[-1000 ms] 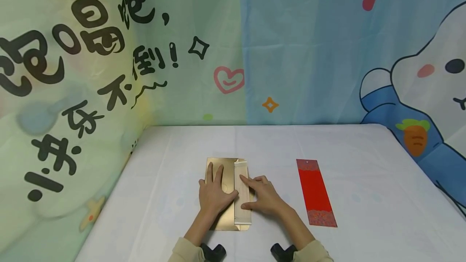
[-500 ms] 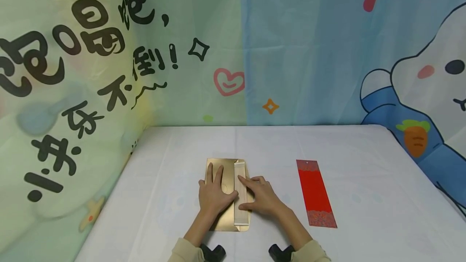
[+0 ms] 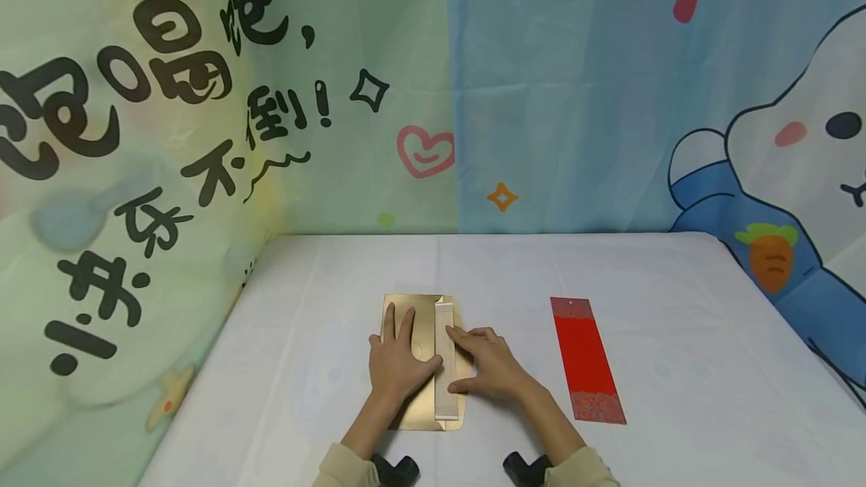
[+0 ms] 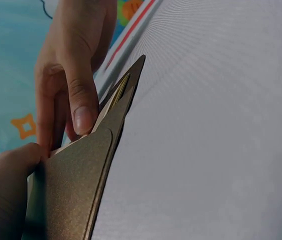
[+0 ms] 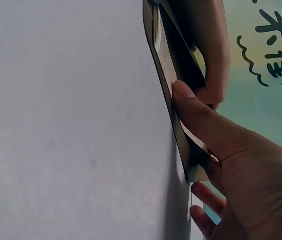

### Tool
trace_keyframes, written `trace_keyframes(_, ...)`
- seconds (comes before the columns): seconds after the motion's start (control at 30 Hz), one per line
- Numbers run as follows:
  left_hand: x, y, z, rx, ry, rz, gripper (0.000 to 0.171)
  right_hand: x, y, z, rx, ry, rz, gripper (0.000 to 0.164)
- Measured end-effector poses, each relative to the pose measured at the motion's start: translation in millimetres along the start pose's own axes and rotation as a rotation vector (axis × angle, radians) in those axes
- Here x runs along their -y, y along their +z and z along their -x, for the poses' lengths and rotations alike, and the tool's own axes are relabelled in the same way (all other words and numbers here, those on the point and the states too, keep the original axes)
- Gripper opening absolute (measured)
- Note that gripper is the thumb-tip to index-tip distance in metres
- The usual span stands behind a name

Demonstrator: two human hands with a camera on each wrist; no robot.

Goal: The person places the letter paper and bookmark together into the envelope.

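On the white table lies a flat gold envelope (image 3: 423,314), its opening along the right side. From that opening a pale flat strip (image 3: 444,355) sticks out, the rest hidden under the gold front panel. My left hand (image 3: 395,367) rests on the envelope with fingers spread, its thumb at the opening's edge. My right hand (image 3: 497,367) touches the pale strip with thumb and index fingertip set apart along it. In the left wrist view the strip (image 4: 73,146) lies between the envelope's (image 4: 76,185) two layers. In the right wrist view my right thumb (image 5: 196,107) presses the strip.
A long red card (image 3: 587,359) with patterned ends lies to the right on the white tablecloth (image 3: 676,337). Printed fabric (image 3: 575,96) rises behind the table and on the left. Dark devices (image 3: 395,470) sit at both wrists.
The pale strip has slid left under the gold panel, so less of it shows. My right hand moved slightly left, then slightly back right. My left hand stays in place.
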State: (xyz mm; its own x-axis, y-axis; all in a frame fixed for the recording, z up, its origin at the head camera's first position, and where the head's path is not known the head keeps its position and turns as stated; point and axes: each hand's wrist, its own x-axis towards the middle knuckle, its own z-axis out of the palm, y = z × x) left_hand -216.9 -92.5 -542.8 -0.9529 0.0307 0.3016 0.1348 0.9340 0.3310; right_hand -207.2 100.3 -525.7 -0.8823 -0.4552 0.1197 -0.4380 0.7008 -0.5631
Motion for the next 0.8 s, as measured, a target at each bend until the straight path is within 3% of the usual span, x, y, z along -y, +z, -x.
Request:
trace_keyframes(0.37,0.9,-0.2,1.7,0.010,0.000,-0.013,0.090,4.7,6.8,-3.0,-0.018,-0.019,0.016,0.095)
trace_keyframes(0.8,1.4,1.1,3.1,0.016,0.000,-0.020,0.089,1.6,7.4,1.2,0.002,0.007,-0.060,0.099)
